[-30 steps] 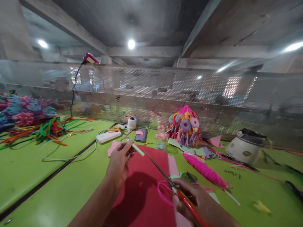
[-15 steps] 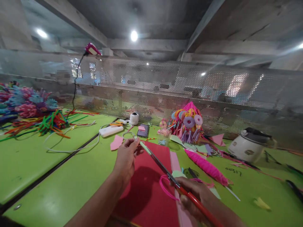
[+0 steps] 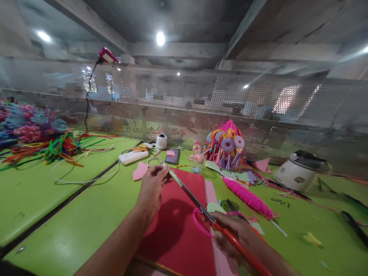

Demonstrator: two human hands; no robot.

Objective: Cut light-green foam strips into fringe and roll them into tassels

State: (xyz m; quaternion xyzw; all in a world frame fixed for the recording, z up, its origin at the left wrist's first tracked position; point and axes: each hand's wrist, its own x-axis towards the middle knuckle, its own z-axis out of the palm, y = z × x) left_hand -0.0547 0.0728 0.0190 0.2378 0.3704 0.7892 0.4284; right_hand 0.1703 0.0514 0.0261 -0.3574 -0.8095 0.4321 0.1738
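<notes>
My left hand (image 3: 151, 188) is closed in a pinch on a narrow pale green paper strip (image 3: 174, 176), above the far end of a red sheet (image 3: 179, 234). My right hand (image 3: 230, 232) grips long scissors (image 3: 197, 200) with red handles. Their metal blades point up and left, with the tips at the green strip. How far the blades are apart, I cannot tell. A loop of pink cord (image 3: 198, 226) shows beside my right fingers. Pink paper (image 3: 211, 191) edges out from under the red sheet's right side.
Right of the red sheet lie a pink thread bundle (image 3: 247, 197) and paper scraps. Behind stand a tasselled colourful ornament (image 3: 228, 147) and a white kettle (image 3: 299, 172). A phone (image 3: 172, 156), a white power bank (image 3: 133, 157) and pipe cleaners (image 3: 63, 149) lie farther left. A mesh panel (image 3: 184, 99) borders the table.
The view has shifted slightly, so the table things appear a little higher and farther left. Both hands keep nearly the same pose, with scissors and strip still together.
</notes>
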